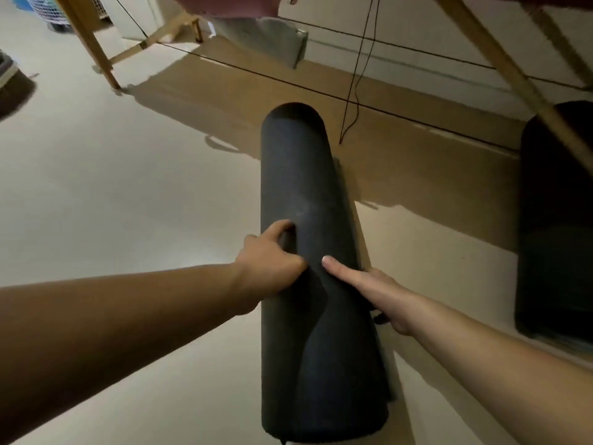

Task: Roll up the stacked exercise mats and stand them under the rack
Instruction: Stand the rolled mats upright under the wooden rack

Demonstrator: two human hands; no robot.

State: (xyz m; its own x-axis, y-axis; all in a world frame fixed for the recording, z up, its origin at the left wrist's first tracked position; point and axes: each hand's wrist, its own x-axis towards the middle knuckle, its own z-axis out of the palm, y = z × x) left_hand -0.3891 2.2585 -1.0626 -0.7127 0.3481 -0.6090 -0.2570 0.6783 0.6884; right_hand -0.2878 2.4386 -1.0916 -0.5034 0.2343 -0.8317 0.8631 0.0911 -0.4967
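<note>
A dark, thick rolled foam exercise mat (308, 252) runs up the middle of the frame over the pale floor (112, 187). The left hand (272, 263) grips its left side, fingers (282, 227) curled closed around the loose outer flap. The right hand (369, 284) lies open and flat against its right side. A second dark rolled mat (555, 220) stands at the right edge beside a light wooden rack leg (513, 75), under thin black cords (321, 88)
</note>
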